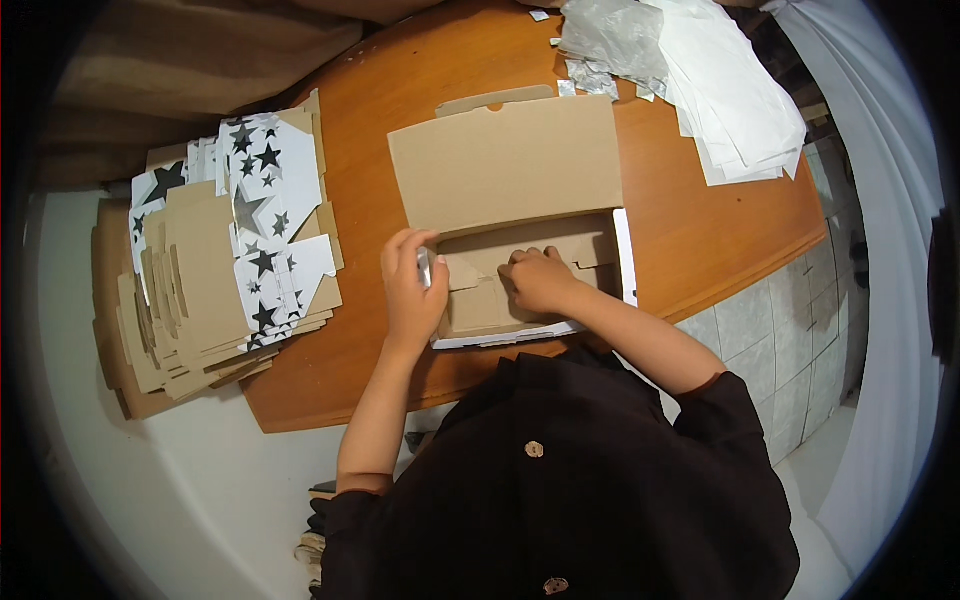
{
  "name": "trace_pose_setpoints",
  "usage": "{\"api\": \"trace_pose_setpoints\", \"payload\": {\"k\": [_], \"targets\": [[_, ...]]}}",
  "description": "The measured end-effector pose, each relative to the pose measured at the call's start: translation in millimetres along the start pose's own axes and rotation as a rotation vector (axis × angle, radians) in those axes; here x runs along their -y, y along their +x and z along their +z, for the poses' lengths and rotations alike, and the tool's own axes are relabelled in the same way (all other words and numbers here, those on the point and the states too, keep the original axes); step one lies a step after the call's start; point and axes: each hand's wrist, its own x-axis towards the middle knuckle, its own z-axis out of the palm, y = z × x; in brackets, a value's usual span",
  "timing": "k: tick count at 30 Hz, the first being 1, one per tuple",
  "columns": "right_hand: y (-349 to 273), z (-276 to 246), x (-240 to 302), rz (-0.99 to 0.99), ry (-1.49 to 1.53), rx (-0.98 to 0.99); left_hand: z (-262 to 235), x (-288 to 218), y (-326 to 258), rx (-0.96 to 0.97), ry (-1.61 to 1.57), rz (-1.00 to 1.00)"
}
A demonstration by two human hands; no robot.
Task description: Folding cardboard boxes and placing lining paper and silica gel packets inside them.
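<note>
A cardboard box (505, 165), brown inside and white outside, stands on the wooden table close to my body, its lid folded back away from me. Around the box's left side wall goes my left hand (411, 290), thumb and fingers on either side of the white edge. My right hand (543, 280) reaches down inside the box with its fingers curled against the bottom flaps (480, 305). Whatever lies under those fingertips is hidden.
On the left lies a stack of flat cardboard blanks (200, 290), some white with black stars. White sheets (735, 110) and a clear plastic bag (615, 40) lie at the far right, near small scraps (590, 80). The wooden table (700, 245) has curved edges.
</note>
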Motion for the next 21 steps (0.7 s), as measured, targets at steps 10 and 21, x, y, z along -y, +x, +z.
{"api": "trace_pose_setpoints", "payload": {"k": [10,21], "targets": [[-2,13,31,0.063,-0.029,0.043,32,45,-33,-0.211,-0.022,-0.221],[7,10,23,0.036,0.064,0.062,30,44,-32,-0.147,-0.132,-0.239]]}}
